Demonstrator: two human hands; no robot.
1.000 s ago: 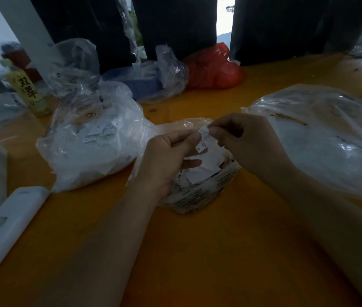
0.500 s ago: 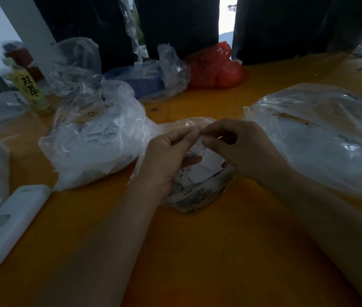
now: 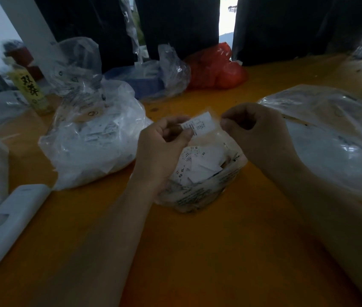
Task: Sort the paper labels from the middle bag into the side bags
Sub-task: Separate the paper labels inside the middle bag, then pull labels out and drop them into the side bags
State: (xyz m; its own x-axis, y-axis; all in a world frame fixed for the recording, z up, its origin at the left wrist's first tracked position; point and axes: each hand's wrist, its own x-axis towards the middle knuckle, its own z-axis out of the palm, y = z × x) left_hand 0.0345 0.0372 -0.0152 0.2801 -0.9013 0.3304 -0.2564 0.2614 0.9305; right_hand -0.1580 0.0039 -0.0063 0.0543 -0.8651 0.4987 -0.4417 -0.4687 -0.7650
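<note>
A small clear middle bag full of white paper labels sits on the orange table. Above it, my left hand pinches the left end of one white printed label. My right hand has its fingers curled with the fingertips at the label's right end; whether they pinch it is unclear. A bulging clear bag of labels lies to the left, and a large clear bag lies flat to the right.
A white device lies at the near left. A yellow bottle stands at the far left. A red bag and a clear bag over something blue sit at the back, before dark hanging fabric.
The label was between both thumbs close together; now my hands have drawn apart and the label is spread flat between them, raised slightly above the middle bag.
</note>
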